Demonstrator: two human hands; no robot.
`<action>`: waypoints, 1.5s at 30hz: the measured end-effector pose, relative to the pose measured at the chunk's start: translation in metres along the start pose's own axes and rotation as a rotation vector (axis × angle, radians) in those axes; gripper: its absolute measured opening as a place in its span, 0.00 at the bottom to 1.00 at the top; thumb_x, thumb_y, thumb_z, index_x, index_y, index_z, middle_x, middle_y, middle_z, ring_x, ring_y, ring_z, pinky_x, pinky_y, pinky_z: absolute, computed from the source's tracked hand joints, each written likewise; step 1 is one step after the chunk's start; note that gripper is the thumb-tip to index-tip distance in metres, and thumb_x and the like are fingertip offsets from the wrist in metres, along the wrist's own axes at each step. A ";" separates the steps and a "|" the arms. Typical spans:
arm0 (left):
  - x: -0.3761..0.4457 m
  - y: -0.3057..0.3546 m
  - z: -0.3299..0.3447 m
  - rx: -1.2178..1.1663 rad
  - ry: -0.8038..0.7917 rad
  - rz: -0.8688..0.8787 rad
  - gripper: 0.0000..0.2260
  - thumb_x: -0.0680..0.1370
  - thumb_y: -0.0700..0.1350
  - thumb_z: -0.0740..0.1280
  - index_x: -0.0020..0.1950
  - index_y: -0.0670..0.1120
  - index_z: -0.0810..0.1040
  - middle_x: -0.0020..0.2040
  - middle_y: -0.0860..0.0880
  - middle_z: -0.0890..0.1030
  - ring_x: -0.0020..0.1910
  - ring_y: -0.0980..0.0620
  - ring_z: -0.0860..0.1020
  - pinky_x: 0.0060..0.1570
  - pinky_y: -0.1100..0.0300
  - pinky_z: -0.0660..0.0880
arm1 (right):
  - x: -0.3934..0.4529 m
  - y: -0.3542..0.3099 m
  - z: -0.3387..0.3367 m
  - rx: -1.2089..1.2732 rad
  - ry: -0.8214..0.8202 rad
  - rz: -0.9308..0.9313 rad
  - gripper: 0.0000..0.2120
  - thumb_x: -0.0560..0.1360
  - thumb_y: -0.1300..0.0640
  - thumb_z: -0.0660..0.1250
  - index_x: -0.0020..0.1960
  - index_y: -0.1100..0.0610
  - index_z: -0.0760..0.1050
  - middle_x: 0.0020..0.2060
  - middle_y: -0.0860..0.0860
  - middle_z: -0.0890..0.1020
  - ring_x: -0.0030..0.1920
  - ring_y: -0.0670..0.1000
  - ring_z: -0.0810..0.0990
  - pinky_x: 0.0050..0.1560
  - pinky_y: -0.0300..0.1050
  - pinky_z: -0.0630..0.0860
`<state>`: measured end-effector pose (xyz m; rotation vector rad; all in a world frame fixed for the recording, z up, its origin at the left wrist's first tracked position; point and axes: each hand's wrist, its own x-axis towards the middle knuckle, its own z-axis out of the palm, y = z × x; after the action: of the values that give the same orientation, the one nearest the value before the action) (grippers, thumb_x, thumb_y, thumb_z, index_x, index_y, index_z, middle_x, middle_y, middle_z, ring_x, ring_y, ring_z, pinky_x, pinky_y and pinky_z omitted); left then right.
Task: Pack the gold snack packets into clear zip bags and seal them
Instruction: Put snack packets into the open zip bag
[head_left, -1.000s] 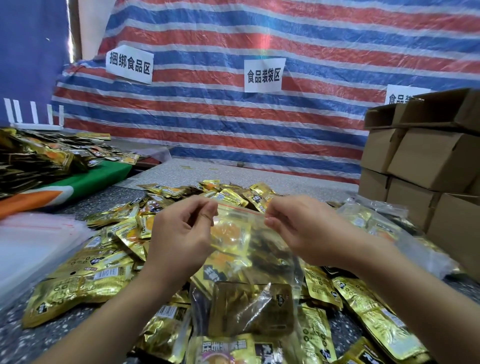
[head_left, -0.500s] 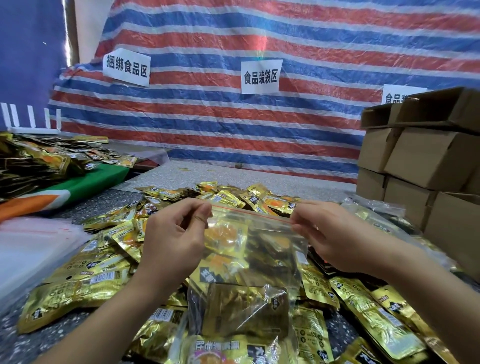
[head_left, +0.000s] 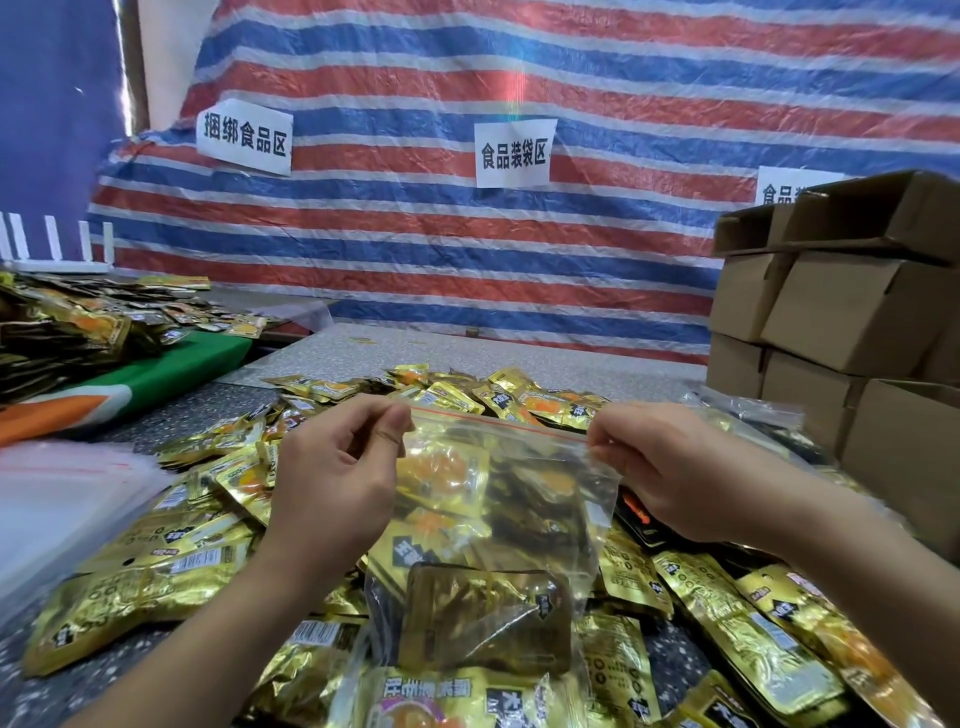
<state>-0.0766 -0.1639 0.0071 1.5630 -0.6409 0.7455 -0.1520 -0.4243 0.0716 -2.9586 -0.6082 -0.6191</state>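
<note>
A clear zip bag with a red zip line hangs upright between my hands, holding several gold snack packets. My left hand pinches the bag's top left corner between thumb and forefinger. At the top right corner, my right hand pinches the zip strip. Loose gold snack packets are heaped on the speckled table under and around the bag.
A stack of empty clear bags lies at the left. Filled bags lie at the right beside stacked cardboard boxes. More packets pile on a green cloth far left. A striped tarp hangs behind.
My right hand has slid to the right along the zip strip, from near the middle to the bag's right corner. The left hand has kept its pinch on the left corner.
</note>
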 end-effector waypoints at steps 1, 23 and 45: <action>0.000 -0.001 0.001 -0.009 -0.014 -0.010 0.09 0.78 0.51 0.63 0.40 0.53 0.79 0.29 0.50 0.76 0.25 0.54 0.69 0.23 0.58 0.63 | 0.001 0.000 0.001 -0.001 -0.004 -0.013 0.09 0.82 0.58 0.60 0.43 0.49 0.69 0.36 0.41 0.73 0.42 0.43 0.72 0.39 0.36 0.67; -0.003 -0.001 0.010 -0.319 -0.003 -0.226 0.14 0.84 0.49 0.55 0.40 0.55 0.74 0.34 0.48 0.80 0.20 0.49 0.73 0.21 0.59 0.71 | -0.021 -0.037 0.058 0.735 -0.496 0.416 0.24 0.66 0.33 0.74 0.45 0.53 0.79 0.38 0.51 0.84 0.37 0.47 0.82 0.43 0.46 0.79; 0.002 -0.015 0.013 -0.166 -0.058 -0.507 0.10 0.84 0.55 0.53 0.54 0.53 0.72 0.53 0.50 0.80 0.37 0.55 0.83 0.31 0.63 0.77 | -0.017 0.001 0.050 1.534 0.332 0.782 0.07 0.76 0.62 0.66 0.53 0.65 0.76 0.40 0.60 0.85 0.33 0.53 0.82 0.32 0.44 0.81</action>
<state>-0.0631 -0.1752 -0.0018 1.5094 -0.3139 0.2600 -0.1472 -0.4246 0.0191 -1.3762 0.1567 -0.2730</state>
